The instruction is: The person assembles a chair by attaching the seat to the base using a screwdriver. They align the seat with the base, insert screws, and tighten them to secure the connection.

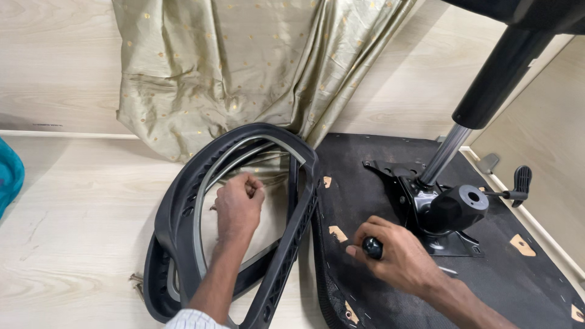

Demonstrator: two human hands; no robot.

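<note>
- Head view, surroundings: a gold-dotted olive curtain (244, 67) hangs against the pale wood-grain wall and pools on the floor (67, 207) behind the work; its lower folds show through the opening of the black chair backrest frame (183, 201); a sliver of something teal (7, 176) sits at the left edge
- To your right, one upturned chair seat (518, 274) lies underside up, its black lining dotted with tan patches; the tilt mechanism (451, 210) is bolted to it, with one gas-lift column (481, 91) rising up and to the right out of frame, and one lever with a paddle end (518, 183) sticking out toward the right wall
- The backrest frame stands between your two hands, its right rail pressed against the seat's left edge; its long axis runs from near you away toward the curtain, leaning leftward, the rounded far end nearest the curtain
- Your left hand (239, 207) reaches through the frame's opening, fingers curled together on something small at the far inner edge; what they pinch cannot be told
- Your right hand (396, 256) rests on the seat underside just beside the mechanism, fingers wrapped around a black round-ended tool handle (372, 247); its tip is hidden
- Count: one frame, one seat, one mechanism, two hands; a few small bits of hardware (136, 281) lie on the floor by the frame's near left edge
</note>
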